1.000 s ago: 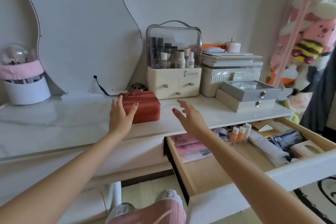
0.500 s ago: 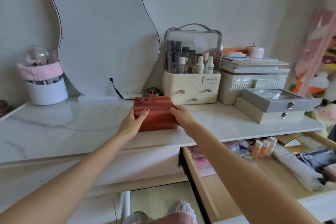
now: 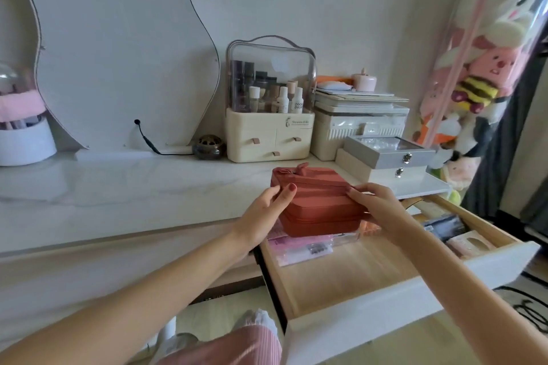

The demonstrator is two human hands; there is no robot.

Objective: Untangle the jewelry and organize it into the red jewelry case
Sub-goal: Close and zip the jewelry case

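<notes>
The red jewelry case [image 3: 318, 201] is showing a matt, leather-like skin with smooth ribbed bands. The desk top [image 3: 124, 187] is gleaming as polished white marble with faint grey veins. At four o'clock from the case, the open drawer [image 3: 350, 272] is showing pale raw-looking wood inside and a smooth white painted front. At twelve o'clock, the cosmetics organizer [image 3: 268, 115] is pairing a clear glossy plastic hood with a cream plastic base. At two o'clock, the grey box [image 3: 388, 152] is carrying shiny metal clasps. At the bottom, ribbed pink cloth [image 3: 231, 347] is looking soft.
</notes>
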